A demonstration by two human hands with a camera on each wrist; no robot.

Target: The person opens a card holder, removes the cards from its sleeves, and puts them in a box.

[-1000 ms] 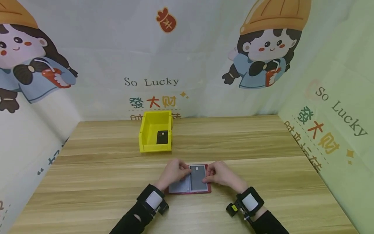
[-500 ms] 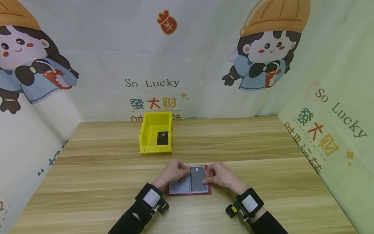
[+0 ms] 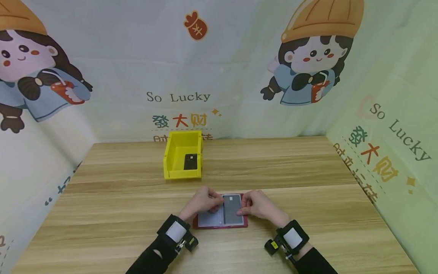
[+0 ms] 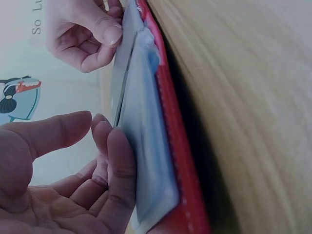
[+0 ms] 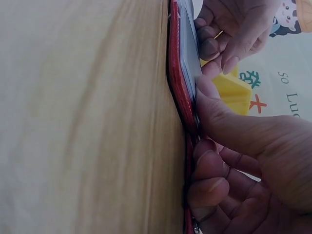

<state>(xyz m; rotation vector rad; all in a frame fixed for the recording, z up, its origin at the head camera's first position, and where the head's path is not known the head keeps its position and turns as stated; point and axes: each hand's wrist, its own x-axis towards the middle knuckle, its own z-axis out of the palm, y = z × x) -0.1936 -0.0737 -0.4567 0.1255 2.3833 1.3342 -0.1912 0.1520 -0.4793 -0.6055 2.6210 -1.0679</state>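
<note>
A red card holder lies spread flat on the wooden table, with clear plastic sleeves inside. In its right-hand sleeve sits a grey card with a small pale chip near the top. My right hand pinches the holder's right edge, thumb on the sleeve and fingers curled by the red cover. My left hand is over the left sleeve. Its fingertips touch the card's inner edge near the fold, while the thumb stands apart from the sleeve in the left wrist view.
Beyond the hands stands a yellow bin with a black card in it. A printed cloth backdrop rises behind the table and along both sides. Wood tabletop surrounds the holder.
My left wrist has shifted slightly left, and more of the holder's red left edge shows. The right hand keeps its hold, and the grey card stays in the right-hand sleeve.
</note>
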